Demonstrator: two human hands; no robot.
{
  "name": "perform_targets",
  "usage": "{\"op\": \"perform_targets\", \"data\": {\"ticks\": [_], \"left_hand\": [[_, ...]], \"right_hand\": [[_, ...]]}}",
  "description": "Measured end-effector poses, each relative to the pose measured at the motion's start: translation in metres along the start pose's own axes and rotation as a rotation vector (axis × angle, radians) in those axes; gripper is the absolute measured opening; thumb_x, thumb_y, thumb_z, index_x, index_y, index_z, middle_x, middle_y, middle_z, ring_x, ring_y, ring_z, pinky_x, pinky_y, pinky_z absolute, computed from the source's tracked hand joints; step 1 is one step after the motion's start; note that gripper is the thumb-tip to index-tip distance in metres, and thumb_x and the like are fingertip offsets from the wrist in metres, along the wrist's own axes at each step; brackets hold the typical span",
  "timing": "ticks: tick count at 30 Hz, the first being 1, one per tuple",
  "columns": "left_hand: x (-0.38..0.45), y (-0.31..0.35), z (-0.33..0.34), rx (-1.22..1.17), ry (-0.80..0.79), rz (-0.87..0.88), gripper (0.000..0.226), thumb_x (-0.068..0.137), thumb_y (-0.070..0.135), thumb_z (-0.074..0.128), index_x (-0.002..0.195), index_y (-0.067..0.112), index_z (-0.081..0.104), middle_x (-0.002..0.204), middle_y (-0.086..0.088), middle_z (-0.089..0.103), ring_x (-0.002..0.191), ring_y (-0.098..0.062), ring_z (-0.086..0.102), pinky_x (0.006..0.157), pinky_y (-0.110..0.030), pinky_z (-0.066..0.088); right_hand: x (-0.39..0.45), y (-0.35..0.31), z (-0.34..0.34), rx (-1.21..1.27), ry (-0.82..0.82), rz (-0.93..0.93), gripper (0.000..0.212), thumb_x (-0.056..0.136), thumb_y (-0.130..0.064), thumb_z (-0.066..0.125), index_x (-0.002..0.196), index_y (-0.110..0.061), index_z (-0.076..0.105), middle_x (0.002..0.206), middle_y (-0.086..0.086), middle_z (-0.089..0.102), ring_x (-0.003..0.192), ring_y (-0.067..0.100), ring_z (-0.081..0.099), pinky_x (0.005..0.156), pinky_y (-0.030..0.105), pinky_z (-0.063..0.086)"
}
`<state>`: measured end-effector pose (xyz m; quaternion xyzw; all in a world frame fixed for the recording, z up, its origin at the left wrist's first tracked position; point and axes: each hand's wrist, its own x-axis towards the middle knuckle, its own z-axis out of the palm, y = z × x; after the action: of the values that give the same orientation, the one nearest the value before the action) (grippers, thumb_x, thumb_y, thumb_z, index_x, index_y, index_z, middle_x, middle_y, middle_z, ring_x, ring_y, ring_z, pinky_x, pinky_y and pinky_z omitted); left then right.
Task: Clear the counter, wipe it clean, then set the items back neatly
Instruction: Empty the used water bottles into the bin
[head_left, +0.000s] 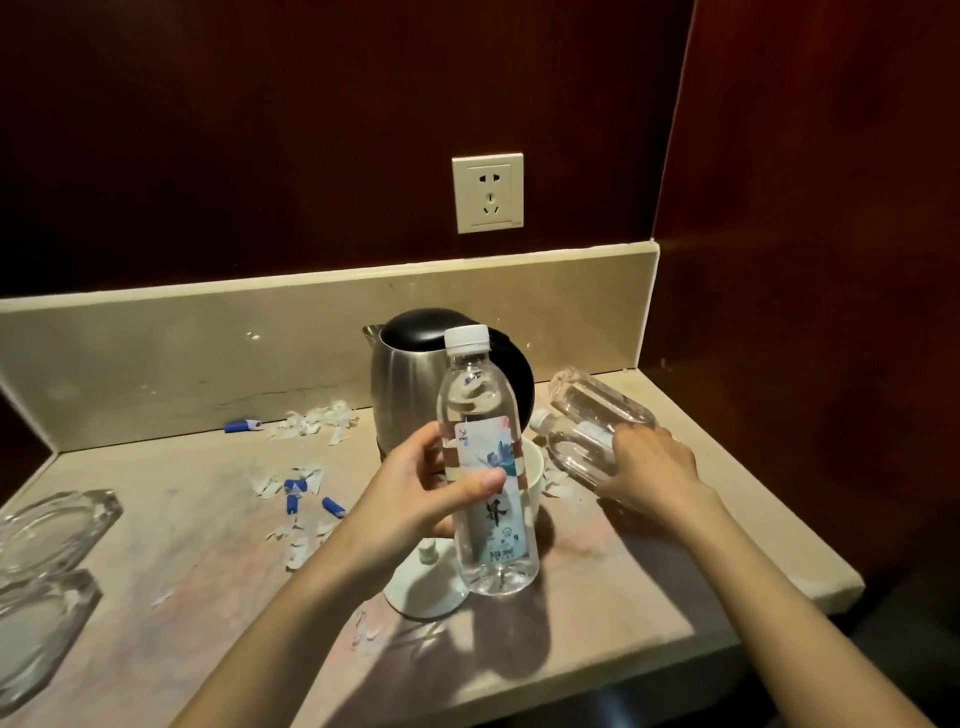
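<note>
My left hand (415, 493) grips an upright labelled water bottle (488, 467) with a white cap, held above the counter (649, 561). My right hand (649, 467) rests on a clear bottle (576, 447) lying on its side at the right. A second lying bottle (597, 397) sits just behind it. A steel kettle (410, 384) with a black lid stands behind the held bottle. A white cup (535, 470) and a white lid or saucer (426, 587) lie partly hidden behind the bottle. Paper scraps (317, 418) and blue caps (296, 491) litter the counter.
Two glass ashtrays (52, 525) sit at the left edge, one in front of the other. A wall socket (488, 192) is above the backsplash. A dark wood wall closes the right side. The counter's front edge runs along the lower right.
</note>
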<state>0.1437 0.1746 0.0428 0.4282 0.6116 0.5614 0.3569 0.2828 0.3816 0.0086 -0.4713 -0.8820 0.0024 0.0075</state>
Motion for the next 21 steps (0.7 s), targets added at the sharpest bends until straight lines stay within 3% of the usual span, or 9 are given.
{"op": "perform_targets", "data": {"ticks": [3,5,9,11,12,15,16,21], "left_hand": [[-0.001,0.001,-0.001,0.013,-0.010,-0.001,0.067,0.062,0.045,0.076,0.122,0.025,0.055,0.113,0.002,0.070,0.105,-0.016,0.067,0.088,-0.051,0.055],[-0.001,0.001,-0.002,0.027,-0.010,0.000,0.068,0.061,0.047,0.076,0.122,0.027,0.055,0.113,0.004,0.070,0.105,-0.014,0.067,0.088,-0.051,0.055],[0.001,0.004,-0.005,0.017,-0.015,0.009,0.065,0.062,0.044,0.077,0.121,0.025,0.056,0.113,0.001,0.070,0.106,-0.017,0.067,0.088,-0.053,0.054],[0.002,0.006,-0.006,0.014,-0.020,0.013,0.063,0.063,0.043,0.077,0.121,0.025,0.057,0.113,0.000,0.070,0.107,-0.018,0.066,0.088,-0.054,0.054],[0.003,0.007,-0.007,0.011,-0.024,0.016,0.063,0.064,0.042,0.076,0.121,0.025,0.057,0.114,-0.001,0.070,0.108,-0.018,0.066,0.088,-0.054,0.054],[0.006,0.009,-0.006,0.002,-0.032,0.020,0.062,0.065,0.040,0.077,0.121,0.025,0.057,0.115,-0.002,0.069,0.108,-0.020,0.066,0.089,-0.056,0.053],[0.007,0.009,-0.005,-0.003,-0.031,0.022,0.062,0.065,0.040,0.077,0.121,0.025,0.057,0.115,-0.003,0.070,0.108,-0.021,0.066,0.089,-0.057,0.052],[0.006,0.009,-0.004,-0.003,-0.039,0.030,0.061,0.066,0.039,0.077,0.121,0.024,0.057,0.115,-0.002,0.070,0.109,-0.022,0.066,0.090,-0.061,0.050]], "right_hand": [[-0.002,0.013,-0.005,0.206,-0.030,0.036,0.042,0.079,-0.048,0.067,0.104,-0.016,0.058,0.105,0.006,0.064,0.095,0.027,0.060,0.072,0.032,0.045],[-0.001,0.024,-0.006,0.455,-0.075,0.068,0.046,0.074,-0.046,0.075,0.106,-0.018,0.058,0.097,-0.001,0.063,0.085,0.019,0.061,0.065,0.030,0.045],[-0.021,0.033,-0.017,1.269,-0.086,0.036,0.036,0.076,-0.013,0.077,0.108,-0.012,0.061,0.100,0.003,0.067,0.079,0.013,0.067,0.055,0.019,0.051],[-0.034,0.033,-0.026,1.526,-0.160,-0.035,0.031,0.074,-0.006,0.074,0.103,-0.013,0.063,0.099,0.007,0.070,0.077,0.012,0.071,0.056,0.018,0.055],[-0.038,0.032,-0.028,1.600,-0.200,-0.090,0.037,0.069,-0.011,0.078,0.103,-0.012,0.064,0.103,0.012,0.070,0.083,0.016,0.072,0.062,0.023,0.058],[-0.044,0.027,-0.032,1.729,-0.261,-0.189,0.090,0.032,-0.036,0.097,0.111,-0.006,0.063,0.109,0.018,0.070,0.098,0.028,0.069,0.078,0.037,0.059],[-0.046,0.024,-0.033,1.753,-0.275,-0.219,0.098,0.027,-0.038,0.097,0.113,-0.005,0.062,0.110,0.018,0.070,0.100,0.030,0.068,0.080,0.039,0.059],[-0.052,0.011,-0.041,1.751,-0.302,-0.329,0.094,0.034,-0.038,0.096,0.116,-0.007,0.062,0.113,0.017,0.069,0.103,0.030,0.067,0.084,0.041,0.057]]}}
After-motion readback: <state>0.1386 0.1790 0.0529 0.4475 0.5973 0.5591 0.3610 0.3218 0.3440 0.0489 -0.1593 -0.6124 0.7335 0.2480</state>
